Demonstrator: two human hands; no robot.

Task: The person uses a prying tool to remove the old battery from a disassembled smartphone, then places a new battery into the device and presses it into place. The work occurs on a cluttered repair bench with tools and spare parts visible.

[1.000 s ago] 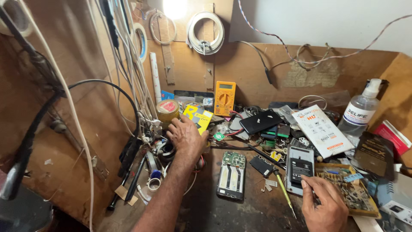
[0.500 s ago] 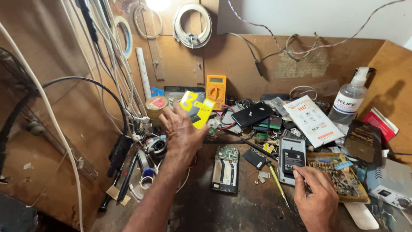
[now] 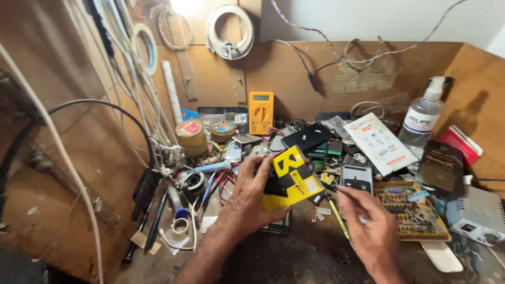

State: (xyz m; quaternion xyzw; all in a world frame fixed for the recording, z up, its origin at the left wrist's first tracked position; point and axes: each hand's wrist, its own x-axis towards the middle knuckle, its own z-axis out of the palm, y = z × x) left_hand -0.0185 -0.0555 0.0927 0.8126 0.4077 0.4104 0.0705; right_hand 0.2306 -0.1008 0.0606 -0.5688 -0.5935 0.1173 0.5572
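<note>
Yellow and black packet held up over a crowded bench, not yet opened.

The left hand (image 3: 247, 197) has its fingers closed around the yellow and black packet (image 3: 292, 179), lifted near the middle of the workbench (image 3: 310, 252). The right hand (image 3: 368, 221) pinches a thin tool (image 3: 336, 218) just right of it. The packet looks sealed; opening it seems left to do. A phone (image 3: 356, 179) lies beyond.

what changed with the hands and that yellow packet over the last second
The left hand took the yellow and black packet from the clutter at the back of the bench, lifted it and brought it toward the person, over the opened phone. The right hand moved up toward the packet. The yellow multimeter and spray bottle stayed put.
</note>
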